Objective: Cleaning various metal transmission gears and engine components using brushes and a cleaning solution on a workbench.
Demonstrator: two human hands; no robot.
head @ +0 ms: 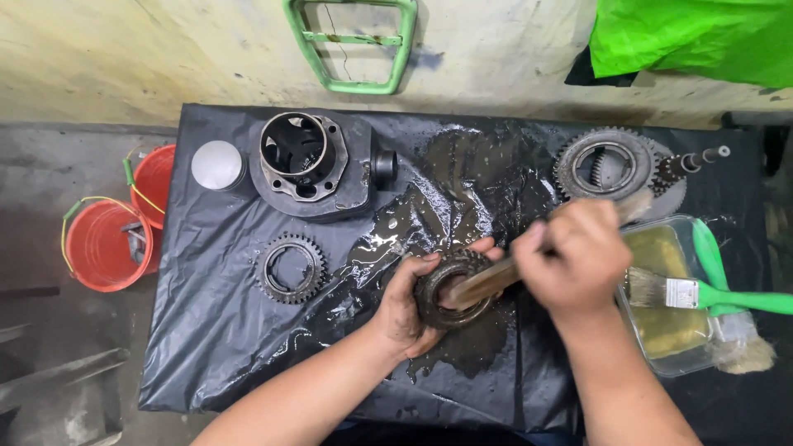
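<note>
The left hand has its fingers curled around a dark, oily gear, gripping it just above the wet middle of the surface, which is covered in black plastic sheet. The right hand is clenched on the wooden handle of a brush, whose dirty tip pokes into the gear's bore, so brush and gear touch between the two hands. A puddle of dark liquid spreads across the sheet behind the gear. To the left lies a second gear ring, well apart from the hands; beyond it sit a cylinder block and a pale piston. At the far right rests a large toothed gear with a shaft beside it. Just right of the right hand stands a clear tray of yellowish fluid, with a green-handled brush laid across it. Two red buckets stand on the floor to the left.
</note>
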